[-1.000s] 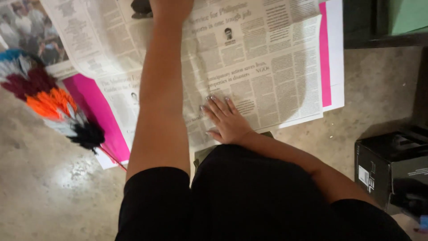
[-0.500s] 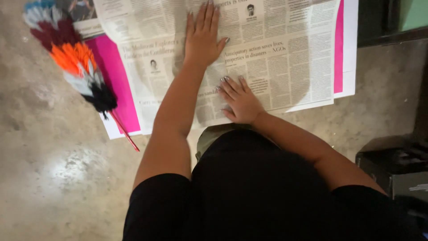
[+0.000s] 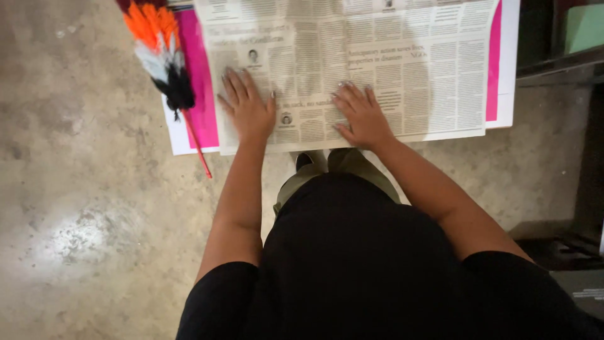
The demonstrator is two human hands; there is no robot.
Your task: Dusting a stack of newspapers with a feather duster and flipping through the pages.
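While both hands press flat, thin printed newspaper (image 3: 377,69) covers glossy pink sheet (image 3: 201,82).

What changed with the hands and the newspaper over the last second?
The left hand, stretched far up the newspaper a second ago, has drawn back beside the right hand; both press flat near its lower edge. Nothing was gripped or released. The feather duster stayed put.

Both hands lie flat, fingers spread, on a newspaper (image 3: 377,63) on the floor (image 3: 82,208): left hand (image 3: 247,108), right hand (image 3: 361,114). A feather duster (image 3: 165,66) lies left of the left hand, over pink paper (image 3: 200,94).
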